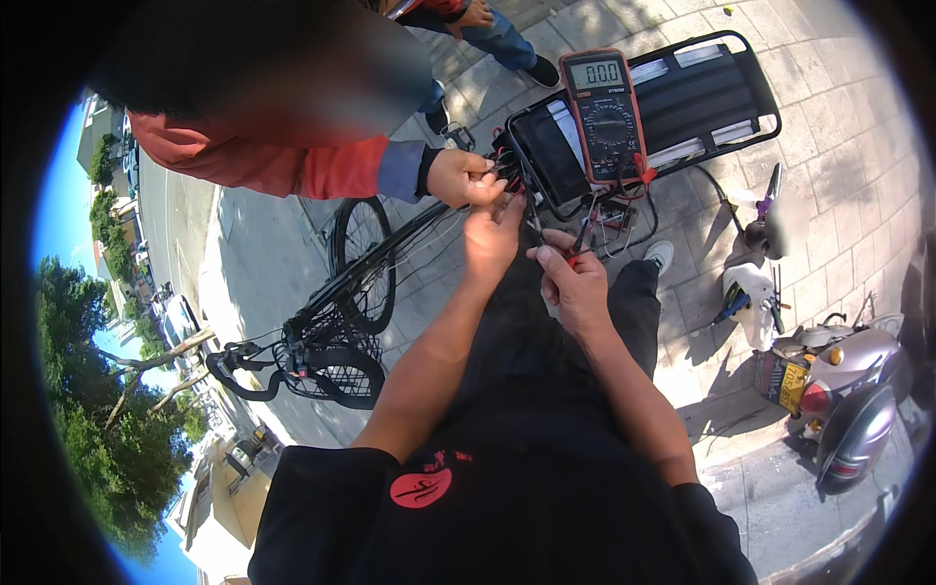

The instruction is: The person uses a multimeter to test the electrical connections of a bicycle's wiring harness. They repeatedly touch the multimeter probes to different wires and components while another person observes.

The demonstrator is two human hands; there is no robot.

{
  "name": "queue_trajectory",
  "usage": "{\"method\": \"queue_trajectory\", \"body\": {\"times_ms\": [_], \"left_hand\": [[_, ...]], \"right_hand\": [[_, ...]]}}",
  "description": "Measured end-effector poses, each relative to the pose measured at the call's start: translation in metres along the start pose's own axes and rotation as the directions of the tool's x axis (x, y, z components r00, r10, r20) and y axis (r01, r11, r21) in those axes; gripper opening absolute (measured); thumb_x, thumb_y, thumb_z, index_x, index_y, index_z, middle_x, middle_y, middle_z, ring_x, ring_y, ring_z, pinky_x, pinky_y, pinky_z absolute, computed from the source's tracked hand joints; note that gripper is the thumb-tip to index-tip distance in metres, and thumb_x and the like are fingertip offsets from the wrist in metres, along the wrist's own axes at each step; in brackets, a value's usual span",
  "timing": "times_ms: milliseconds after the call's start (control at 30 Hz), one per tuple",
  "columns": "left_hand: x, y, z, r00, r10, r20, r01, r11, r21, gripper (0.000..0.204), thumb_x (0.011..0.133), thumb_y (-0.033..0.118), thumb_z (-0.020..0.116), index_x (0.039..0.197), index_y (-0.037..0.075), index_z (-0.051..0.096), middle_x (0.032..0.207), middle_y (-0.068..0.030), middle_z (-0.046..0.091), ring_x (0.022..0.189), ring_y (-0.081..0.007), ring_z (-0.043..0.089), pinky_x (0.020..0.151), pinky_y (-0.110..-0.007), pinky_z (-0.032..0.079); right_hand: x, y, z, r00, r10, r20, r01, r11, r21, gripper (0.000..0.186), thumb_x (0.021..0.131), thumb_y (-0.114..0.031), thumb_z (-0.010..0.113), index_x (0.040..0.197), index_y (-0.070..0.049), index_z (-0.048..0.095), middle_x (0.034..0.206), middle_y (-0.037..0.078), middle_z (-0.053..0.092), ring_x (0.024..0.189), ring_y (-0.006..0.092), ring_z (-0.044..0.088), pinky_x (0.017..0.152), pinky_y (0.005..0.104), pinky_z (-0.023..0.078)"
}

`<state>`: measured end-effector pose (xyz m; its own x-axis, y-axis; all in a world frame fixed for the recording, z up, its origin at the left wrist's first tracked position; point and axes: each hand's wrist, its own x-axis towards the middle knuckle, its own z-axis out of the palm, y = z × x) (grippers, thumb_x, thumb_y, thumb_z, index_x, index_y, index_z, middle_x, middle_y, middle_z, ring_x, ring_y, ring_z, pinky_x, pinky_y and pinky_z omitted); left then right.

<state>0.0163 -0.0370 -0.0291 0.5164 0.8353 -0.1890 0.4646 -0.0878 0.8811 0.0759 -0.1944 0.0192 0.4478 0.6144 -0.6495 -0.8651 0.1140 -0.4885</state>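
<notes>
My left hand [490, 244] is raised to the bundle of wires [507, 166], fingers closed beside another person's hand [460, 177]; what it grips is hard to see. My right hand [575, 288] pinches a slender red-and-black tool [585, 234], perhaps a probe or pliers, below the wires. A red-framed digital multimeter [604, 122] rests on the black rear rack [748, 88] of a bicycle, its leads hanging down. Small electrical parts [614, 219] lie under the rack near my right hand.
The bicycle's handlebar and basket [327, 370] extend to the lower left. A person in a red jacket [331, 171] leans in from upper left, with another person's legs [497, 44] behind. Parked scooters [838, 390] stand at right on paving [819, 166]; a road [180, 224] runs at left.
</notes>
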Motion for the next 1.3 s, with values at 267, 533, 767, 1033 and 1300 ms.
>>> {"method": "queue_trajectory", "body": {"times_ms": [267,533,767,1033,1300], "left_hand": [[0.001,-0.002,-0.007,0.934,0.356,0.027,-0.353,0.910,0.220,0.038,0.100,0.004,0.078,0.136,-0.006,0.071,0.153,-0.0259,0.063,0.143,-0.0372,0.062,0.115,-0.042,0.052],[-0.001,-0.003,0.003,0.988,0.152,-0.017,-0.152,0.984,-0.089,0.048,0.098,0.002,0.080,0.142,-0.005,0.066,0.144,-0.0191,0.068,0.107,-0.0223,0.076,0.095,-0.034,0.059],[0.004,0.016,0.005,0.998,-0.025,-0.054,0.017,0.990,-0.143,0.053,0.097,0.014,0.084,0.145,-0.002,0.067,0.098,-0.0054,0.076,0.076,-0.0122,0.066,0.077,-0.028,0.054],[0.001,0.006,0.003,0.995,0.055,-0.085,-0.055,0.998,0.003,0.042,0.098,0.015,0.084,0.133,-0.005,0.070,0.088,-0.0041,0.069,0.073,-0.0097,0.058,0.071,-0.027,0.050],[0.002,0.003,0.008,0.996,-0.033,-0.082,0.048,0.982,0.182,0.034,0.094,0.028,0.090,0.088,-0.001,0.073,0.078,-0.0038,0.064,0.067,-0.0129,0.061,0.070,-0.031,0.051]], "right_hand": [[0.038,-0.088,0.080,0.963,-0.249,0.101,0.269,0.882,-0.387,0.039,0.101,-0.016,0.084,0.132,0.003,0.071,0.099,0.001,0.077,0.075,0.0031,0.062,0.065,0.0212,0.049],[0.107,-0.153,0.114,0.987,-0.112,0.113,0.158,0.766,-0.623,0.025,0.098,-0.026,0.085,0.103,-0.002,0.080,0.082,-0.001,0.071,0.056,0.0043,0.050,0.051,0.0258,0.038],[0.109,-0.146,0.118,0.999,0.020,0.037,-0.005,0.924,-0.382,0.013,0.096,-0.014,0.077,0.094,-0.002,0.072,0.076,0.003,0.066,0.054,0.0115,0.051,0.050,0.0275,0.038],[0.061,-0.173,0.080,0.963,0.269,-0.008,-0.230,0.806,-0.545,0.023,0.106,-0.017,0.063,0.098,0.003,0.071,0.092,0.014,0.078,0.067,0.0186,0.065,0.064,0.0374,0.053],[0.009,-0.176,0.026,0.990,0.017,0.139,0.140,-0.134,-0.981,0.036,0.109,-0.030,0.057,0.118,0.002,0.071,0.096,0.030,0.075,0.099,0.0544,0.070,0.088,0.0574,0.055]]}}
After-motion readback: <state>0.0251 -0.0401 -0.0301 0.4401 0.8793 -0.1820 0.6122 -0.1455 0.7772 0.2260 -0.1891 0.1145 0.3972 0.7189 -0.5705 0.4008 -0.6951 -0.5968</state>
